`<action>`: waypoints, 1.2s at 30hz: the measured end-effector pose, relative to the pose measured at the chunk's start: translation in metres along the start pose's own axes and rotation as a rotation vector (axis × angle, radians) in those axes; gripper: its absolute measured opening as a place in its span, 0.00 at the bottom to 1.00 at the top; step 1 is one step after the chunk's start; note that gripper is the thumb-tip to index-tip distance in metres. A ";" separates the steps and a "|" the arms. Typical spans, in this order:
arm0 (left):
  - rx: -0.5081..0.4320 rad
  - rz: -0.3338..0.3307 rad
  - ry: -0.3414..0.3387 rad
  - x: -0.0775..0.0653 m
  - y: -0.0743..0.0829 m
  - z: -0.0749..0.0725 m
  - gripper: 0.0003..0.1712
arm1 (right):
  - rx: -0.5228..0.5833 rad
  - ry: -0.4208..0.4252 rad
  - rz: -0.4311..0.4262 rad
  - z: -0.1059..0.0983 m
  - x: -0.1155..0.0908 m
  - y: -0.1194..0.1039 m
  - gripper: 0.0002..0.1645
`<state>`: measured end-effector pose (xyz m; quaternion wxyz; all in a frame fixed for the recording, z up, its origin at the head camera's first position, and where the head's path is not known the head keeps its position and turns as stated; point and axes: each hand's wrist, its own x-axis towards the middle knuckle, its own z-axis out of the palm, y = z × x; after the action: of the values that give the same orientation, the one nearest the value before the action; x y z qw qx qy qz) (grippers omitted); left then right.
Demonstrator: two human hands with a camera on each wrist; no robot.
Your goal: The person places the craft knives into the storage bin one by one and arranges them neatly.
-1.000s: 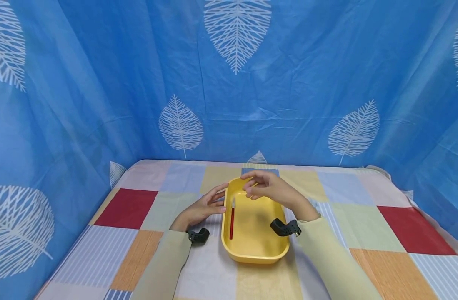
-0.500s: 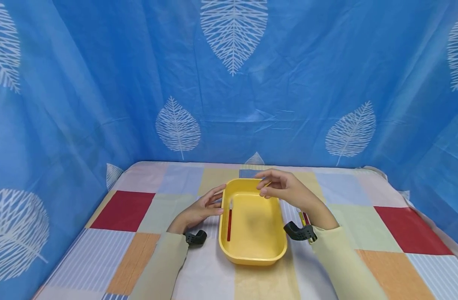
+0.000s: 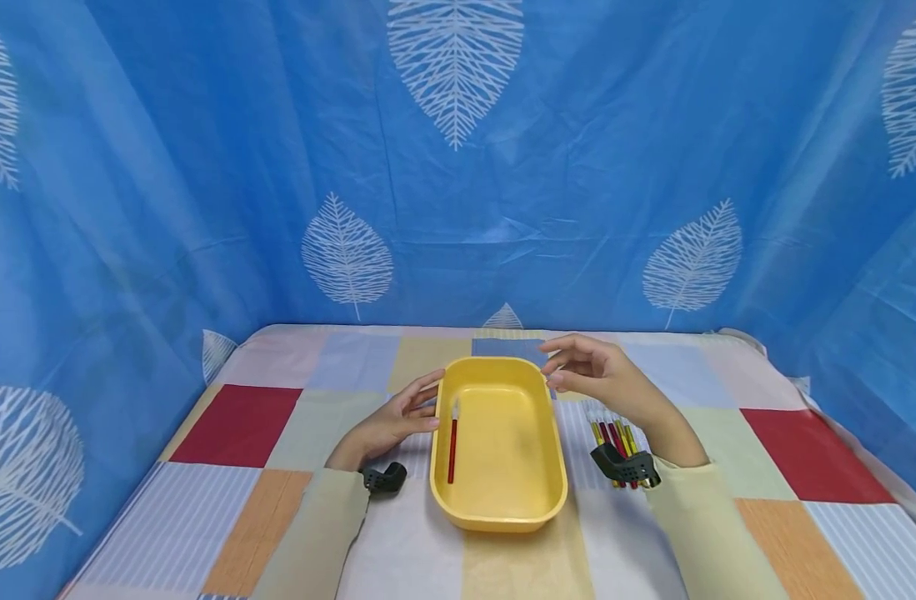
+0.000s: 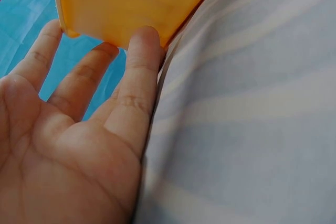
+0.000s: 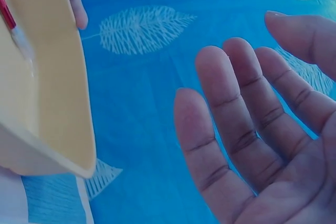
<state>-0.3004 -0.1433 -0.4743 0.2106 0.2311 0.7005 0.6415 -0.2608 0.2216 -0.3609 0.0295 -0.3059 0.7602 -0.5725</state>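
Note:
In the head view a yellow plastic basin (image 3: pixel 506 450) sits on the table in front of me. Along its left inner side lies a red-handled paintbrush (image 3: pixel 453 450) with a pale tip. My left hand (image 3: pixel 393 423) stands at the basin's left wall, and its extended fingertips meet the yellow side (image 4: pixel 136 3) in the left wrist view. Beyond the far right corner, my right hand (image 3: pixel 603 375) hovers with loosely bent fingers. The right wrist view shows its palm bare and its thumb (image 5: pixel 299 35) apart from the fingers.
Several red and yellow paintbrushes (image 3: pixel 617 437) lie side by side on the table right of the basin, partly hidden by the right wrist's black camera (image 3: pixel 626 467). A patchwork cloth (image 3: pixel 255 425) covers the table. Blue leaf-print curtains (image 3: pixel 578 167) hang behind and at the sides.
My right hand has moved right, from above the basin to past its right rim, uncovering the paintbrushes on the table. The left hand keeps its place at the basin's side.

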 end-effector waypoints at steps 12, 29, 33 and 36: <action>-0.016 0.030 -0.031 -0.003 -0.003 -0.003 0.51 | -0.019 0.037 -0.016 -0.022 -0.013 0.005 0.20; -0.011 0.000 0.005 -0.002 0.001 0.001 0.51 | -0.061 0.102 0.053 -0.042 -0.023 0.014 0.21; -0.011 0.001 0.007 -0.002 0.001 0.002 0.51 | -0.052 0.111 0.066 -0.048 -0.026 0.019 0.20; -0.013 0.003 0.004 -0.002 0.001 0.001 0.51 | -0.047 0.116 0.068 -0.052 -0.028 0.023 0.21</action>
<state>-0.2978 -0.1435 -0.4734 0.2097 0.2293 0.6964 0.6469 -0.2688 0.2835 -0.3720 -0.0024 -0.2466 0.7837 -0.5701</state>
